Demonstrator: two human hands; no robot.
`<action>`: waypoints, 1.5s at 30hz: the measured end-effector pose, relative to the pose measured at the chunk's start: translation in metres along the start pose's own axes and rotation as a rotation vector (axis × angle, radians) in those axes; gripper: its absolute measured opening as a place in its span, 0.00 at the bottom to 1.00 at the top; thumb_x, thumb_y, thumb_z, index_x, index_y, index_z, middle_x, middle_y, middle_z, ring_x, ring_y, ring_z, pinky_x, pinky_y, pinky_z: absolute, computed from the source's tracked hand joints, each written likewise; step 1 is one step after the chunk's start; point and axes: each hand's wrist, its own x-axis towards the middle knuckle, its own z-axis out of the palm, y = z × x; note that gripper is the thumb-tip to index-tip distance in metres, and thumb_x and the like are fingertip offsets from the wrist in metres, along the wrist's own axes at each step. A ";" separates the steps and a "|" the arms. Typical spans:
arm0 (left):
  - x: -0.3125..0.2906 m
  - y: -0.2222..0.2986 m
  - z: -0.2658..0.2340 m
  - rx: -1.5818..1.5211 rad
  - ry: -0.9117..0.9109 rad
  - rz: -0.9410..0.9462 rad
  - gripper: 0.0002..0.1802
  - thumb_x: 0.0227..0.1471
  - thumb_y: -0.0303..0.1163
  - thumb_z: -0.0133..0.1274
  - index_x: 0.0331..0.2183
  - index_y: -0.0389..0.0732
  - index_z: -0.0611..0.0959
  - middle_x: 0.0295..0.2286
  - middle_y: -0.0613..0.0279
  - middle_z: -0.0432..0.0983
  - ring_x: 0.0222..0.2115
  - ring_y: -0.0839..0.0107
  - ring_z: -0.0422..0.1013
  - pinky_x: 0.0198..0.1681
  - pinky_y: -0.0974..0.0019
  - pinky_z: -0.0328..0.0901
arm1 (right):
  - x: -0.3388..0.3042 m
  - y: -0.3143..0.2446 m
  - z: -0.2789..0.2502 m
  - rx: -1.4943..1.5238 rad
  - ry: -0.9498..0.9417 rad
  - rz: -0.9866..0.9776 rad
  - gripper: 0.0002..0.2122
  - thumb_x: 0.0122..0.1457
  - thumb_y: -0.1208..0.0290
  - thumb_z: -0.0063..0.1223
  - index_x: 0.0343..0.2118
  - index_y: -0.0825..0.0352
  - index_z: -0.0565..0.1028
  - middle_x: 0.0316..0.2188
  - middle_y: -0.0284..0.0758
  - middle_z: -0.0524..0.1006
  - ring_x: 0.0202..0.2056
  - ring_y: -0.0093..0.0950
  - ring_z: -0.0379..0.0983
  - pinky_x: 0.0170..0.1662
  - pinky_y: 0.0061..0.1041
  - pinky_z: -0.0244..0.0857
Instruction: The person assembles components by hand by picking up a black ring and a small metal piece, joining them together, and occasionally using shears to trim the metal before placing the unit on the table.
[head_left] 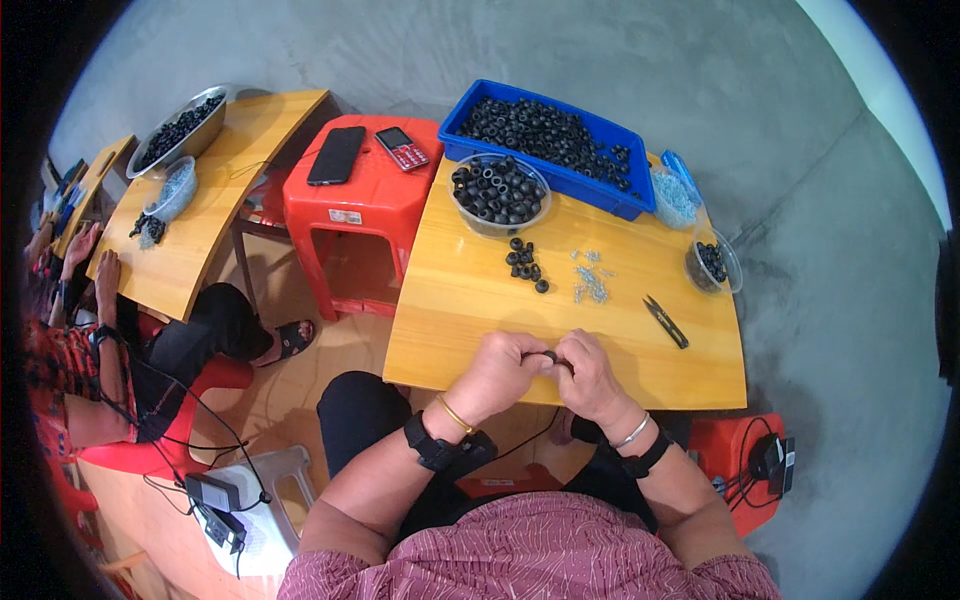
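Note:
My left hand (498, 372) and my right hand (592, 376) meet over the near edge of the wooden table (450, 330). Both are closed, pinching a small black round part (550, 356) between their fingertips; the fingers mostly cover it. Beyond them lies a small group of loose black ring-like parts (524, 264). Just right of that group is a scatter of tiny silvery-blue pieces (592, 286). Black thread snips (666, 322) rest on the table to the right of my right hand.
Black parts fill a blue tray (640, 207) and a clear round bowl (545, 212). At the right edge stand a tub of pale blue pieces (674, 200) and a small cup (735, 272). Two phones lie on a red stool (345, 200). Another person's hands (108, 275) are at a table leftward.

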 end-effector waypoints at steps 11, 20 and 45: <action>-0.004 0.004 0.007 0.399 0.085 0.329 0.04 0.36 0.21 0.51 0.23 0.32 0.77 0.19 0.47 0.71 0.20 0.54 0.68 0.23 0.63 0.64 | -0.007 -0.013 0.002 -0.035 0.117 0.099 0.08 0.35 0.82 0.53 0.16 0.69 0.63 0.17 0.39 0.63 0.23 0.39 0.60 0.28 0.32 0.53; -0.009 0.001 0.010 0.582 0.087 0.407 0.04 0.37 0.22 0.51 0.22 0.34 0.73 0.19 0.50 0.68 0.21 0.52 0.66 0.23 0.59 0.62 | -0.015 -0.006 -0.004 -0.052 0.080 -0.040 0.05 0.41 0.81 0.48 0.22 0.70 0.65 0.23 0.41 0.64 0.28 0.39 0.60 0.34 0.33 0.55; -0.012 0.002 0.018 0.768 0.130 0.431 0.04 0.36 0.25 0.51 0.21 0.38 0.73 0.17 0.55 0.67 0.18 0.58 0.67 0.20 0.61 0.62 | -0.007 -0.010 -0.003 -0.196 -0.027 0.152 0.06 0.50 0.70 0.41 0.20 0.65 0.68 0.23 0.36 0.63 0.30 0.35 0.57 0.34 0.32 0.49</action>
